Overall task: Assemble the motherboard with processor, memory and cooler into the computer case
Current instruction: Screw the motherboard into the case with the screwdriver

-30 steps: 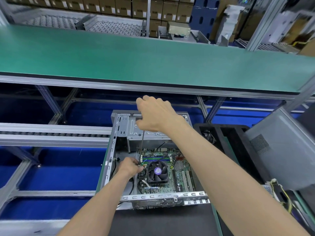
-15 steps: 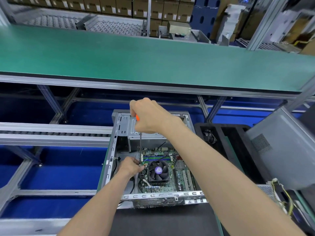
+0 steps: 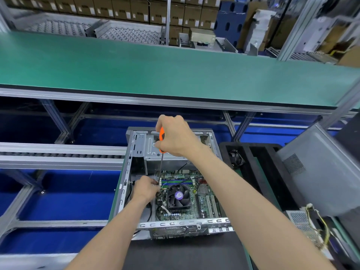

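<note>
Roller rail (image 3: 58, 154) left of both hands. Left hand (image 3: 146, 189) curled at screwdriver tip on motherboard (image 3: 202, 199) inside case (image 3: 126, 172), cooler (image 3: 179, 195) just right. Right hand (image 3: 173, 136) above, gripping orange screwdriver (image 3: 161, 151). Foam tray (image 3: 253, 152) further right.

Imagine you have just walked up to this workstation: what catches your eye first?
The orange-handled screwdriver in the right hand, upright over the open computer case. Below it, the left hand pinches at the shaft's tip, left of the black cooler fan on the green motherboard. Behind runs a long green conveyor belt.
</note>
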